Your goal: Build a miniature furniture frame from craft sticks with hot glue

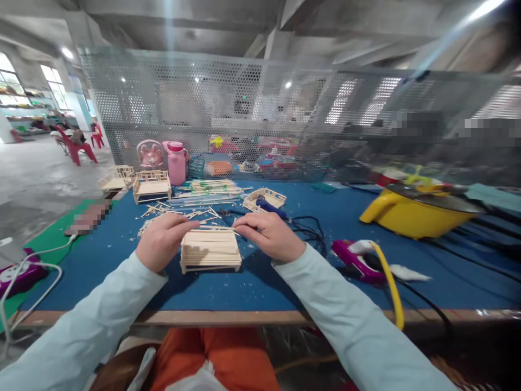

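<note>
Left hand (161, 240), right hand (269, 235) gripping stick frame (210, 250) on blue table (264, 282).

Masked patches, cropped edges, hidden fingertips

The fingertips of the left hand (163, 243) and right hand (268, 234) curl out of sight at the far edge of the stick frame (210, 251), so their grip cannot be told. 1 pixelated patch (87, 217) masks something at the left of the blue table (264, 288). 2 pixelated blocks (411, 123) mask the right background. The purple device (16, 274) is cut by the left edge, and the yellow pot (411, 213) is smeared.
</note>
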Demonstrator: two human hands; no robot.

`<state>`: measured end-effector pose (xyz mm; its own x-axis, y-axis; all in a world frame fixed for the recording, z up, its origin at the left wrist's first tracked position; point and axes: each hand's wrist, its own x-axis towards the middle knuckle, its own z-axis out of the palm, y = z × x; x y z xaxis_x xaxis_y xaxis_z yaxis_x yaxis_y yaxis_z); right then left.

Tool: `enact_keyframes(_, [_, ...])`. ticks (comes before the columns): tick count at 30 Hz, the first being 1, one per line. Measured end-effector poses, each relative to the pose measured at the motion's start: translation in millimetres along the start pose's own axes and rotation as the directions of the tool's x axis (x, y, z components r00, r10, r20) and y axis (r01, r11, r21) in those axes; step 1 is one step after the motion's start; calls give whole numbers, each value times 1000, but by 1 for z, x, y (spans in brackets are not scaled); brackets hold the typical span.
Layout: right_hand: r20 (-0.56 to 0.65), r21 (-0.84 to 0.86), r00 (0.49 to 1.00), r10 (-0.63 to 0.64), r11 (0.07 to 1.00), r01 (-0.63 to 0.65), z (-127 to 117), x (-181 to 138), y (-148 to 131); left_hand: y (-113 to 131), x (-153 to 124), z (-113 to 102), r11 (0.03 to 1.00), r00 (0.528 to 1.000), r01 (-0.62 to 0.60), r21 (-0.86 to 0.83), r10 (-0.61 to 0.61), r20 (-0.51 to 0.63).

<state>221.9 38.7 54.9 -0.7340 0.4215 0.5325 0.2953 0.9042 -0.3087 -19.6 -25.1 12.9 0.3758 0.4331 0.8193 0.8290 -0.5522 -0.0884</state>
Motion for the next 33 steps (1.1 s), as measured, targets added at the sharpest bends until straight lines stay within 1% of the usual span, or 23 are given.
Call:
enact_keyframes(2, [-2,-8,1000,14,1000,-14,-1,8,9,-7,10,5,1000,999,-11,-8,11,-49])
enact_keyframes(4, [-83,-1,996,45,999,-45,-3,11,22,-17,14,9,999,990,37,-20,-40,-134])
enact_keyframes(5, [-142,11,988,69,998,-68,-3,11,29,-22,14,11,995,977,95,-30,-99,-190])
enact_keyframes(6, [-204,28,974,99,995,-96,-2,10,36,-27,12,13,984,953,173,-47,-180,-246])
enact_keyframes(7, [-252,46,959,131,991,-123,-1,8,43,-32,9,14,961,917,267,-73,-277,-288])
enact_keyframes(8, [-284,61,946,159,987,-147,1,5,50,-37,5,16,924,870,367,-106,-382,-311])
enact_keyframes(9, [-303,69,937,176,984,-163,4,2,55,-41,1,18,876,823,461,-140,-481,-302])
enact_keyframes(11, [-319,59,929,186,983,-176,11,-3,61,-46,-7,21,771,737,606,-196,-637,-227])
enact_keyframes(12, [-323,44,930,178,984,-173,15,-4,63,-47,-10,22,726,707,652,-219,-686,-171])
enact_keyframes(13, [-324,26,932,164,986,-164,17,-5,62,-46,-12,23,693,688,679,-243,-716,-118])
enact_keyframes(14, [-327,9,934,147,988,-152,20,-6,61,-45,-14,24,674,684,690,-265,-727,-70])
enact_keyframes(15, [-333,-5,934,130,990,-139,22,-6,60,-42,-14,25,669,690,688,-282,-723,-31])
enact_keyframes(18, [-362,-28,927,97,993,-114,25,-4,54,-35,-12,25,691,730,656,-303,-683,22])
enact_keyframes(22, [-362,-59,929,75,993,-103,28,-2,51,-29,-9,22,718,759,630,-296,-650,38])
enact_keyframes(29, [-354,-77,933,72,991,-105,30,-2,51,-29,-8,22,772,817,561,-300,-575,46])
enact_keyframes(31, [-355,-64,931,87,991,-116,30,-2,51,-29,-8,23,776,819,554,-301,-573,28])
enact_keyframes(33, [-364,-32,923,127,988,-149,29,-4,52,-29,-8,25,777,814,557,-294,-581,8])
